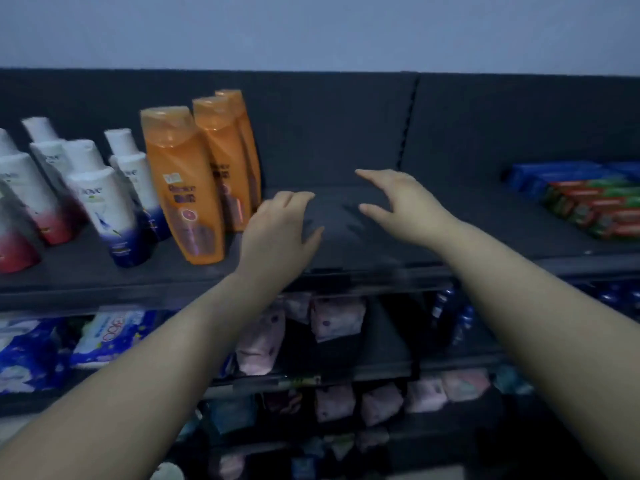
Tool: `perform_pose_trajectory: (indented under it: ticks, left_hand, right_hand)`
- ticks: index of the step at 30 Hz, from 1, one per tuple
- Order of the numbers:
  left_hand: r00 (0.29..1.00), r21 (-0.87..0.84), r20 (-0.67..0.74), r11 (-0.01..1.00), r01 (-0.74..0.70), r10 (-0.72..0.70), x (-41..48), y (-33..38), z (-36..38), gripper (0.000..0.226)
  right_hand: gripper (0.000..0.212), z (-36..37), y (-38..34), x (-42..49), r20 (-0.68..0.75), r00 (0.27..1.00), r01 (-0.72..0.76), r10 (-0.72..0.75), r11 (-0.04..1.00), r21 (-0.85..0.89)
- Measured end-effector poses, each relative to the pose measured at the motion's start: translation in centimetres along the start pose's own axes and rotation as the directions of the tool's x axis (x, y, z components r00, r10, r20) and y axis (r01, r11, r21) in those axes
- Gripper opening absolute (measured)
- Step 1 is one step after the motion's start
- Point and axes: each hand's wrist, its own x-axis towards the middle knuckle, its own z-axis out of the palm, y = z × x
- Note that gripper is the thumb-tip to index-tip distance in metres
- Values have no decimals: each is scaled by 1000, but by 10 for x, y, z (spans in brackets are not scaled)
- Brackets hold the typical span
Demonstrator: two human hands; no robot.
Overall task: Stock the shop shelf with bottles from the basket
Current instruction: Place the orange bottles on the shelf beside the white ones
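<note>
Three orange bottles [188,188] stand in a row, front to back, on the dark top shelf [363,244]. Left of them are several white bottles [104,202] with blue or red bases. My left hand [280,230] hovers just right of the orange bottles, fingers apart, holding nothing. My right hand [405,202] is stretched over the bare middle of the shelf, fingers spread and empty. The basket is out of view.
Blue, red and green boxes [588,199] are stacked at the shelf's right end. Lower shelves hold blue-and-white packs [107,337] at the left, pink pouches [332,320] in the middle and dark blue bottles [460,320] at the right. A slotted upright [408,126] divides the back panel.
</note>
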Motion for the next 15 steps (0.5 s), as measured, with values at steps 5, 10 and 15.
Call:
perform_pose_trajectory:
  ticks: [5,10,15]
  left_hand:
    - [984,-102,79,983,-150,158,-16,54,31,53]
    - [951,-231,133,942,-243,278,-46,123,67,55]
    - [905,-286,208,907,-308,372,-74,198,109,56]
  right_hand:
    - [59,-13,31,-92,-58,992,-122,115,984,-129]
    - [60,-29,64,-182,-105,967,-250,234,948,-195]
    - [60,-43,106,-272,-140,926,-374,352,906,-199]
